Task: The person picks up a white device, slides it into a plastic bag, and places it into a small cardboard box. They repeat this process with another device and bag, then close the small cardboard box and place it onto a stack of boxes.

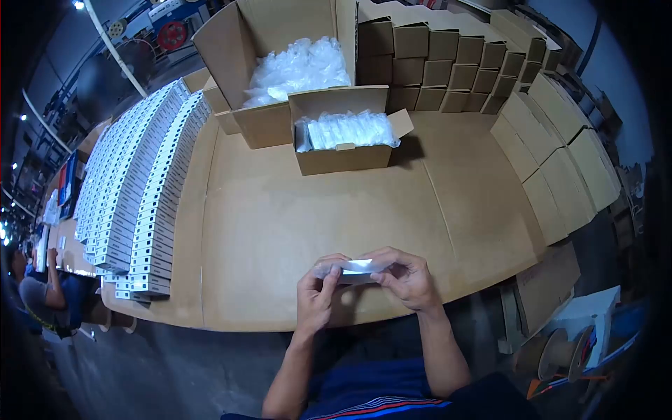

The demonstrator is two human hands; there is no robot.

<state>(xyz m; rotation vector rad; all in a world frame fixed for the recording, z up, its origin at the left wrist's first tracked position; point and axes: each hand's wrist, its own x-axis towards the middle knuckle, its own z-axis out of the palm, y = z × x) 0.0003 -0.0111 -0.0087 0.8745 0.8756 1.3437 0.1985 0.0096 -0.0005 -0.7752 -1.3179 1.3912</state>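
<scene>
Near the table's front edge, a small shiny piece in clear plastic wrapping [358, 267] is held between both hands. My left hand [319, 290] pinches its left end with thumb and fingers. At the other end, my right hand [406, 278] grips it the same way. What lies inside the wrapping is too small to make out. Farther back stands an open cardboard box [343, 162] with a row of plastic-wrapped pieces [351, 131] in it. Behind that, a larger open carton [269, 126] holds a heap of clear plastic bags [301, 70].
Long stacks of white printed boxes [150, 196] line the left side of the cardboard-covered table [315, 210]. Brown boxes [441, 49] are piled at the back right, with more cartons [560, 154] along the right edge. A seated person [52, 294] is at far left. A spool [556, 353] stands lower right.
</scene>
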